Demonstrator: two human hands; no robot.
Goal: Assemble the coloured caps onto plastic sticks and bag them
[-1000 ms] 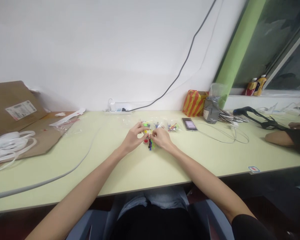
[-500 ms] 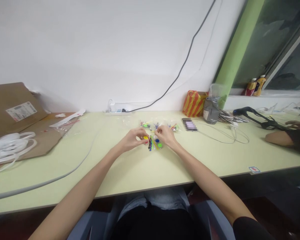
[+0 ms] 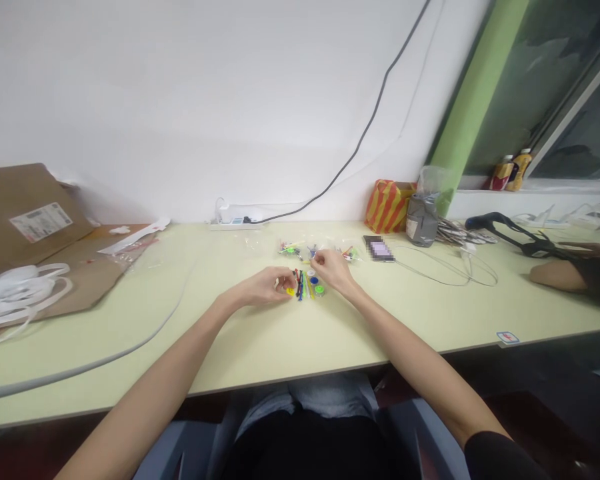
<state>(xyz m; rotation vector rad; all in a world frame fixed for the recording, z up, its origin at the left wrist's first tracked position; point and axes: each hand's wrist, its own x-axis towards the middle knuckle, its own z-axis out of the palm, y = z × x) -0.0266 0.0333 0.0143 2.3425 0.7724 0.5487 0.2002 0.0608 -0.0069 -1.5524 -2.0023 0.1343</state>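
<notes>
My left hand (image 3: 270, 287) curls its fingers and thumb round a small yellow round piece (image 3: 290, 292), low over the table. Beside it lies a row of thin coloured strips (image 3: 304, 285), dark, blue, green and yellow. To their right are small round pieces: a blue one (image 3: 315, 281), a green one (image 3: 319, 290) and a whitish one (image 3: 311, 273). My right hand (image 3: 333, 270) is closed in a pinch just above these, and what sits between its fingertips is too small to make out. Clear bags with coloured bits (image 3: 291, 249) lie behind both hands.
Along the wall stand a power strip (image 3: 235, 225), a striped bag (image 3: 383, 207) and a grey pouch (image 3: 423, 220). A phone (image 3: 379, 249) lies right of the bags. Cardboard (image 3: 95, 280) and white straps (image 3: 25, 293) occupy the left. Another person's arm (image 3: 560, 275) rests far right.
My left hand has moved slightly toward me, and the yellow round piece now sits nearer the table's front. My right hand stays almost where it was, still pinched.
</notes>
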